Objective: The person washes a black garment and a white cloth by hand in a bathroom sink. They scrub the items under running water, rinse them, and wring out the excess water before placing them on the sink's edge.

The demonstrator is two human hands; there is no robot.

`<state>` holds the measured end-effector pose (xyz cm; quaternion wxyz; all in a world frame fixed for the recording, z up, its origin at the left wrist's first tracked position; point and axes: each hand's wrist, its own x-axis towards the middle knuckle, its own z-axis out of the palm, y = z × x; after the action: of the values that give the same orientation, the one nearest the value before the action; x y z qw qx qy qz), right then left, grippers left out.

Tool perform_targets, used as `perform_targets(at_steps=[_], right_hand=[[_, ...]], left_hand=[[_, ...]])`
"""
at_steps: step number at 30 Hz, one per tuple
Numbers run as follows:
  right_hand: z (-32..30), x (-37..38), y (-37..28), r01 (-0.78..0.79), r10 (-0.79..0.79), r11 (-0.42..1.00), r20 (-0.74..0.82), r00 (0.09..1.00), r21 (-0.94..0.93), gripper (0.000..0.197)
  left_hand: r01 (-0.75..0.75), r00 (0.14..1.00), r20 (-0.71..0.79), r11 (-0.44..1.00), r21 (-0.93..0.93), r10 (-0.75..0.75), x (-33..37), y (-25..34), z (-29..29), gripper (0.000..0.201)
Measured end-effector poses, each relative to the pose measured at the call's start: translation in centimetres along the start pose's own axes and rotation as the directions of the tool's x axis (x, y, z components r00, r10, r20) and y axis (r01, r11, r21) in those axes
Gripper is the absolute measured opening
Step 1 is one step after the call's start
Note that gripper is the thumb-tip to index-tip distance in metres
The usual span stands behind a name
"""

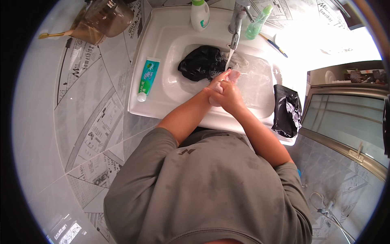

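Both hands are together over the white sink [160, 97], just below the running faucet [235, 30]. My left hand [217, 83] is closed around a pale pink wet cloth [233, 75], and its fingers are partly hidden. My right hand [231, 96] crosses close against it, fingers curled over the same cloth, which bulges out between and below the hands. The water stream [230, 58] falls right beside the far end of the cloth. In the basin, a black cloth [201, 63] lies bunched up, with a whitish cloth [237, 59] to its right.
A green and blue tube [148, 78] lies on the sink's left rim. A white bottle [200, 17] and a green clear bottle [258, 23] stand behind the basin, near a toothbrush [274, 44]. Black fabric [287, 112] hangs at the right rim. A glass-fronted cabinet [345, 118] stands right.
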<state>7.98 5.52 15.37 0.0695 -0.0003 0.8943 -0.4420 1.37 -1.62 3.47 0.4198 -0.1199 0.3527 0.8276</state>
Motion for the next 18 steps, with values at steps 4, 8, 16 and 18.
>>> perform_targets(at_steps=[4,8,16,18], right_hand=[[1.5,1.8,3.8,0.110,-0.123,0.992,-0.323,0.939,-0.058,0.036],[0.4,4.3,10.7,0.083,-0.088,0.996,-0.294,0.952,-0.029,0.026],[-3.5,4.1,13.1,-0.067,0.068,0.997,0.036,0.997,-0.024,0.069],[-1.5,4.2,11.9,-0.090,0.137,0.973,0.219,0.966,-0.210,0.086]], left_hand=[[-0.074,0.976,0.193,0.984,-0.161,0.105,-1.9,-0.4,-0.1,0.037],[0.355,0.922,0.280,0.874,-0.331,-0.269,0.5,0.6,-4.2,0.029],[0.302,0.916,-0.316,0.944,0.133,-0.248,-4.3,5.9,-2.7,0.058],[0.363,0.899,-0.322,0.916,0.174,-0.295,-4.1,5.4,-2.1,0.056]])
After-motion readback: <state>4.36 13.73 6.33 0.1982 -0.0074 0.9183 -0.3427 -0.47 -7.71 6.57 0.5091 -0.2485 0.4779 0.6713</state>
